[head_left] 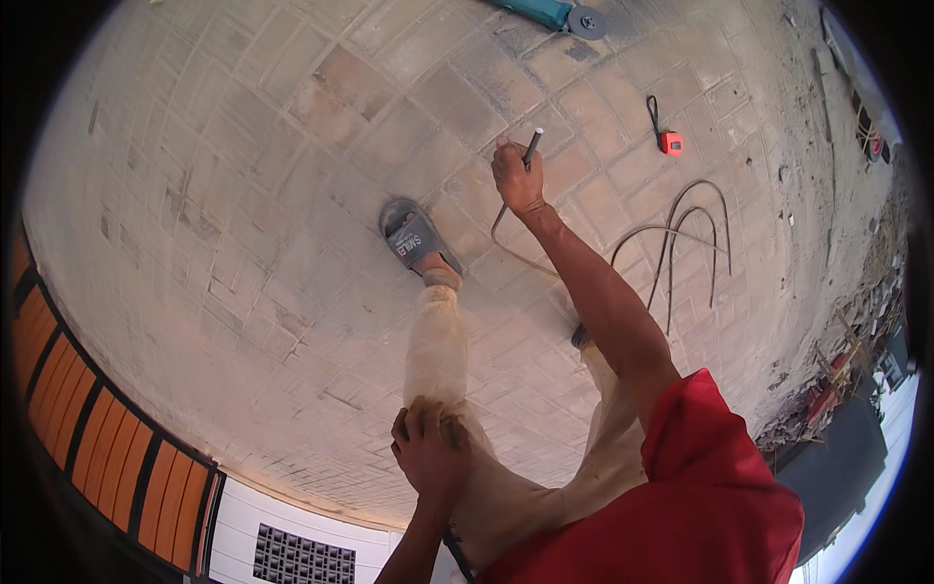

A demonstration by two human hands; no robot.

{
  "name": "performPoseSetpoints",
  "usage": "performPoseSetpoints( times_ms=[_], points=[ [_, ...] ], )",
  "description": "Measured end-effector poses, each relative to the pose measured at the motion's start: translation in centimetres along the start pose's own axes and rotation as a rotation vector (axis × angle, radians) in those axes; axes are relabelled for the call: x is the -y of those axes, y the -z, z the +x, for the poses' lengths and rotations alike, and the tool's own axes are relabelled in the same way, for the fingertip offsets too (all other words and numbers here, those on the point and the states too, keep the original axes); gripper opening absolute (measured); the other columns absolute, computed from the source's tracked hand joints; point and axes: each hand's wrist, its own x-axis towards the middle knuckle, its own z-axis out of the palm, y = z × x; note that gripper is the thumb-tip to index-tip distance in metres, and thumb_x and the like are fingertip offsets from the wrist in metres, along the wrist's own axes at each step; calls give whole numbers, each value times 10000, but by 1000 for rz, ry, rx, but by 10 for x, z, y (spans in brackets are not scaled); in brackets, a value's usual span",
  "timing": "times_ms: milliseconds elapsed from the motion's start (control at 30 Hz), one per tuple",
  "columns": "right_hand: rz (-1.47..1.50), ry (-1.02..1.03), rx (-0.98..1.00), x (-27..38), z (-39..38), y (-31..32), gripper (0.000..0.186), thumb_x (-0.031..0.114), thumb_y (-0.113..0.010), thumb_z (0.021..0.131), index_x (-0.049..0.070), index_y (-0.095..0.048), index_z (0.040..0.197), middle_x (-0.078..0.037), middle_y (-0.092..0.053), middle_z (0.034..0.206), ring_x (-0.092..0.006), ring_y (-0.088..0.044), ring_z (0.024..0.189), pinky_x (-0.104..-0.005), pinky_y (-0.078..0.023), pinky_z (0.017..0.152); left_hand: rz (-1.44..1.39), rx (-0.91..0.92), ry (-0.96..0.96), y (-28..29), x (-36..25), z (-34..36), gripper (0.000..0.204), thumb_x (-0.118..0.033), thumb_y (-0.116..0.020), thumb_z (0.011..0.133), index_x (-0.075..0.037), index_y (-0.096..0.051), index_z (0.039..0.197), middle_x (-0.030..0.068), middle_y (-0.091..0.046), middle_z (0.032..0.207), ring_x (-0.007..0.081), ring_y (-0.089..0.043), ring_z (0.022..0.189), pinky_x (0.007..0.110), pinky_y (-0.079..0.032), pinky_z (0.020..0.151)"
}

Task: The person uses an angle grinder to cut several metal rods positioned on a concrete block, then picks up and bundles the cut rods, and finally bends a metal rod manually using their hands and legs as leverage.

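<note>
My right hand (518, 180) reaches out low over the paving, its fingers closed round a dark pen-like marker (532, 146) with a white end pointing up. Just below that hand a thin bent metal rod (498, 230) curves away toward my right foot; I cannot tell whether the fingers touch it. My left hand (433, 453) lies with fingers spread on my left knee, holding nothing. To the right of my right forearm are several more bent thin rods (671, 229) on the ground.
A red tape measure (671, 143) with a black strap lies at the right. At the far edge is a teal angle grinder (574, 19). My left foot wears a dark slide sandal (409, 234). Rubble (837, 360) lines the right side; an orange slatted gate (97, 438) stands at left.
</note>
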Motion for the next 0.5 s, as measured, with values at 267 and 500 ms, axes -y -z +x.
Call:
performPoseSetpoints(
  times_ms=[267,500],
  points=[
    [-414,234,367,26,-107,11,334,148,-445,997,35,-451,682,-67,-434,560,-214,-410,471,-363,-338,469,13,16,2,13,-6,2,404,-302,-673,833,-39,-631,1136,139,-526,1329,375,-474,1223,511,-409,978],
    [-500,378,597,2,-132,-18,142,125,-562,846,41,-556,732,-168,-544,659,-397,-531,589,-449,-430,554,-371,165,-87,-119,-10,151,718,-246,-801,749,-63,-429,1335,148,-509,1298,318,-475,1232,527,-377,1011]
  ],
)
